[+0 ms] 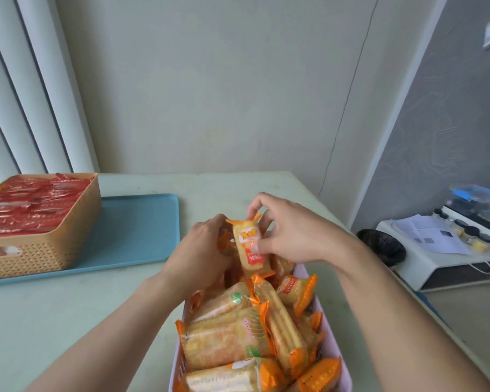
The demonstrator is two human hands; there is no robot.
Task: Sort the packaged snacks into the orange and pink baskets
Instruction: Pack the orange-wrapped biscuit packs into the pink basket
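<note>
upright orange snack pack (251,247) above heaped pink basket (327,342)

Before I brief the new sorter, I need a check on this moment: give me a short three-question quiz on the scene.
1. True or false: the orange basket stands on the blue tray.
2. Which packs fill the pink basket? A) red B) orange-ended C) green
3. Fill in: the right hand pinches the upright snack pack at its ___ end.

Key: 1 true; 2 B; 3 top. The left hand lies beside that pack, its grip hidden.
</note>
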